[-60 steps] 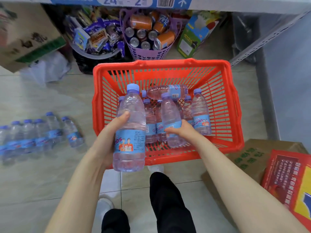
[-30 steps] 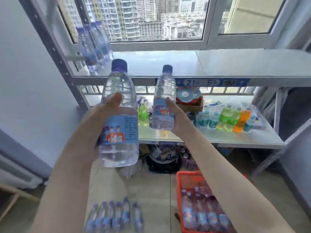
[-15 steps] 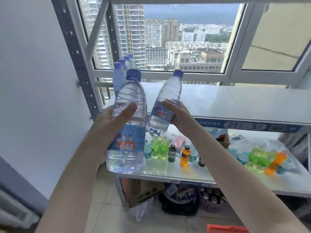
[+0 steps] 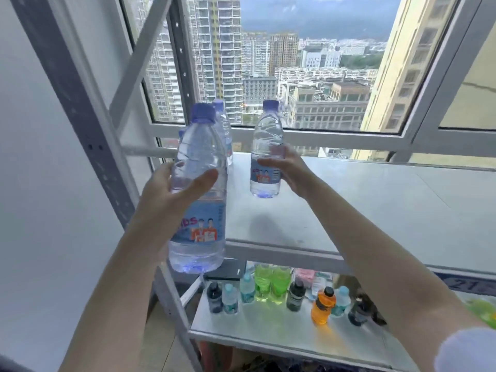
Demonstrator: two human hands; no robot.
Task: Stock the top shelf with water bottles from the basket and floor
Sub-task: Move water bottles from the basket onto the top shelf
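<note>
My left hand (image 4: 171, 194) grips a clear water bottle (image 4: 198, 210) with a blue cap and blue label, held upright in front of the top shelf's left front corner. My right hand (image 4: 288, 170) holds a second water bottle (image 4: 265, 151) upright over the grey top shelf (image 4: 375, 210); whether its base touches the surface I cannot tell. More water bottles (image 4: 224, 130) stand at the shelf's back left corner, partly hidden behind the bottle in my left hand. The basket and floor bottles are out of view.
A grey perforated upright (image 4: 88, 146) and a diagonal brace (image 4: 139, 63) frame the shelf's left side. A window (image 4: 295, 63) lies behind. The lower shelf (image 4: 268, 331) carries small green, orange and dark drink bottles (image 4: 271, 288). A white wall (image 4: 32, 183) is on the left.
Both hands lifted bottles from the basket up to the top shelf. Since half a second ago the right bottle moved forward over the shelf and turned upright; the left one rose slightly.
</note>
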